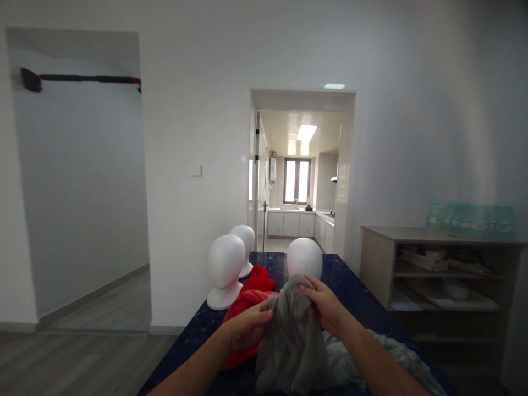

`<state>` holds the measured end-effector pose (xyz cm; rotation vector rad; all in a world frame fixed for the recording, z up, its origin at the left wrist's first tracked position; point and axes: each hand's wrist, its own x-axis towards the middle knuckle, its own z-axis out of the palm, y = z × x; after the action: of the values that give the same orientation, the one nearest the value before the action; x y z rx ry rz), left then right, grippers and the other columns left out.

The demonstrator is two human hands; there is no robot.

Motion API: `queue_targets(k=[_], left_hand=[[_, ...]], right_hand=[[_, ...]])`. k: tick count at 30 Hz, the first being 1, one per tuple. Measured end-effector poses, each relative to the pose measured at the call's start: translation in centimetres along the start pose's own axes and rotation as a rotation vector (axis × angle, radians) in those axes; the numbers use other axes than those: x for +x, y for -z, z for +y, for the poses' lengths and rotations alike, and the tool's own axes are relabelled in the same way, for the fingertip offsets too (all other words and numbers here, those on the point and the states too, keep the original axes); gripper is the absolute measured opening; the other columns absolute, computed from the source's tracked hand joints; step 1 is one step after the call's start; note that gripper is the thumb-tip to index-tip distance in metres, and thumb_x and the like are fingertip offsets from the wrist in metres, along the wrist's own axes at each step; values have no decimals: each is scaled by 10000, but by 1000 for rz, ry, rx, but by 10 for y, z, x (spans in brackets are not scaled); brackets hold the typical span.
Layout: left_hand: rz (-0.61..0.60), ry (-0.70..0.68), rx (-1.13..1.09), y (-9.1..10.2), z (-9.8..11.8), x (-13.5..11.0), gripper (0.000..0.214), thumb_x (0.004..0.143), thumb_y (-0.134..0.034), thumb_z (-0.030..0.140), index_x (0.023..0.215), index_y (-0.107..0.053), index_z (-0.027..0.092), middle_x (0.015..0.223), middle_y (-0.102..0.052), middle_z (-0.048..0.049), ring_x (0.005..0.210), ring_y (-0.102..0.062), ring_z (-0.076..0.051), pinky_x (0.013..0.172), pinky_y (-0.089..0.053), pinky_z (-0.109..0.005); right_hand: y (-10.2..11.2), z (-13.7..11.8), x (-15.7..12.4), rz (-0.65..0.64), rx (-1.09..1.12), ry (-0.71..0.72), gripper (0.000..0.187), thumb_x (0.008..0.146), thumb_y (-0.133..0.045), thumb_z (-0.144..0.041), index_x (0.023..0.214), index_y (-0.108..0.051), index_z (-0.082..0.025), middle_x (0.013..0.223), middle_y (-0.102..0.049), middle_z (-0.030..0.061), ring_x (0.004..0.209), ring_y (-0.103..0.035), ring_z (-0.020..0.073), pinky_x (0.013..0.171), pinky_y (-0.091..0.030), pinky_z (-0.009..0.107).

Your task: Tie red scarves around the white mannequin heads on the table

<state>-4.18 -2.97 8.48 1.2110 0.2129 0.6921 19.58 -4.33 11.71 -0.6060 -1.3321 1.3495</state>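
My left hand (246,329) and my right hand (327,306) are both closed on a grey cloth (293,341), holding it up in front of a white foam mannequin head (304,257). The cloth's top edge reaches the lower part of that head and hides it. A red cloth (248,297) lies on the dark blue table (357,300) just left of my left hand. Two more white mannequin heads (225,269) stand at the table's left side, one behind the other.
A pale grey-green cloth (396,355) lies on the table under my right forearm. A wooden shelf unit (443,275) with water bottles on top stands to the right. A doorway ahead opens into a kitchen. Another opening lies to the left.
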Motion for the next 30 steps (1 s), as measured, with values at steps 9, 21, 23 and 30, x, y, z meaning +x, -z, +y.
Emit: queue_targets(k=[9, 21, 23, 30], left_hand=[[182, 99, -62, -11, -16, 8, 320, 784, -779, 165, 1101, -739, 184, 916, -765, -63, 782, -742, -196, 815, -580, -336], [86, 110, -99, 1, 31, 0, 238, 864, -695, 346, 940, -773, 134, 806, -758, -74, 726, -742, -204, 711, -586, -308], [145, 31, -105, -2, 28, 3, 258, 914, -680, 318, 1062, -772, 127, 1001, -796, -112, 918, -764, -243, 899, -590, -373], [618, -213, -177, -2, 20, 17, 266, 943, -694, 317, 1137, -719, 137, 1020, -805, -118, 882, -779, -236, 860, -615, -369]], right_hand=[[-14, -21, -12, -223, -410, -42, 391, 899, -700, -457, 1241, -763, -277, 1151, -785, 57, 801, -709, 190, 712, -565, 339], [-1, 62, -39, -312, -512, -35, 768, 698, -877, -281, 1428, -642, -306, 1320, -739, 59, 1213, -660, 331, 1056, -497, 458], [-10, 73, -41, -241, -501, -9, 543, 752, -811, -288, 1290, -735, -287, 1157, -790, 37, 1059, -701, 307, 964, -532, 428], [35, 74, -35, -132, -777, -117, 242, 752, -707, -236, 980, -783, -205, 896, -765, 0, 811, -643, 199, 689, -441, 273]])
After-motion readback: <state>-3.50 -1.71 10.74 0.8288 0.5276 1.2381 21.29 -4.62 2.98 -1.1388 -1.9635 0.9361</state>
